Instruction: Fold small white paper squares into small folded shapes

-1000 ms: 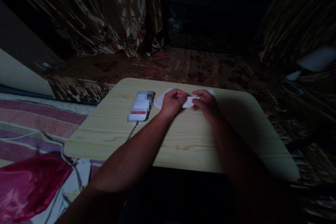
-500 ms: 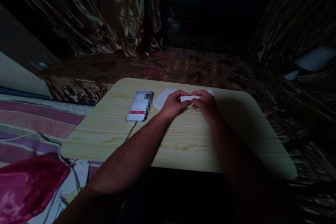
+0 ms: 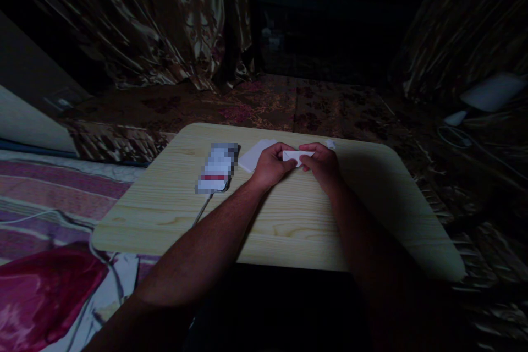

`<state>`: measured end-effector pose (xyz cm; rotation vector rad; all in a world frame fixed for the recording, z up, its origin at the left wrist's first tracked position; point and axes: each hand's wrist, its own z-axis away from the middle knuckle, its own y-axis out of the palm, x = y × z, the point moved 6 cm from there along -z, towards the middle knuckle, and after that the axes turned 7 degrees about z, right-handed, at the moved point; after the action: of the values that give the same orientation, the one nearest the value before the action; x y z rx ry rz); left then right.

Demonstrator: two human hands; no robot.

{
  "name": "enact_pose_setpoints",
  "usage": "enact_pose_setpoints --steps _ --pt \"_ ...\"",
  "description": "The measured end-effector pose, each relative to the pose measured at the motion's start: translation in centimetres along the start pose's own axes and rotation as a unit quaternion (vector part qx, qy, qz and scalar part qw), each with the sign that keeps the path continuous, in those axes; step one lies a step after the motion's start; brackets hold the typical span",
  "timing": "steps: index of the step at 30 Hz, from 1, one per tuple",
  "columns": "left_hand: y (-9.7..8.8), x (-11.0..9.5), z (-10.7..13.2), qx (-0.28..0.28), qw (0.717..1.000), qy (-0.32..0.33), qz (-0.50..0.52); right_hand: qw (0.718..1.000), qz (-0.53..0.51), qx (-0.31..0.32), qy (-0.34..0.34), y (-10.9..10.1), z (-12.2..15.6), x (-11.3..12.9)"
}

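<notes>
The left hand (image 3: 269,167) and right hand (image 3: 325,163) hold the folded white paper (image 3: 293,155) over the worktop (image 3: 289,225), fingers closed on opposite ends. Even thumb pressure and aligned edges should keep its creases crisp without skewing the fold.

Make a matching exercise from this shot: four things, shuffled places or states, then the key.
Column 1
1. folded paper
2. phone
3. flat paper
4. scrap

Column 2
a. near the table's far edge, beyond the right hand
b. cable at its near end
c. held in both hands
d. between the phone and the left hand

Pairs: 1-c, 2-b, 3-d, 4-a
</notes>
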<state>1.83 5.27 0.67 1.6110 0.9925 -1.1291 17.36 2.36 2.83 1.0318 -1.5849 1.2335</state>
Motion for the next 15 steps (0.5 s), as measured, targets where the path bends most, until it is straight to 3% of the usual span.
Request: enact_pose_setpoints --steps 15 --pt "0.01 -0.89 0.04 0.001 0.997 0.054 -0.054 1.0 -0.013 -0.016 0.022 -0.13 0.05 -0.46"
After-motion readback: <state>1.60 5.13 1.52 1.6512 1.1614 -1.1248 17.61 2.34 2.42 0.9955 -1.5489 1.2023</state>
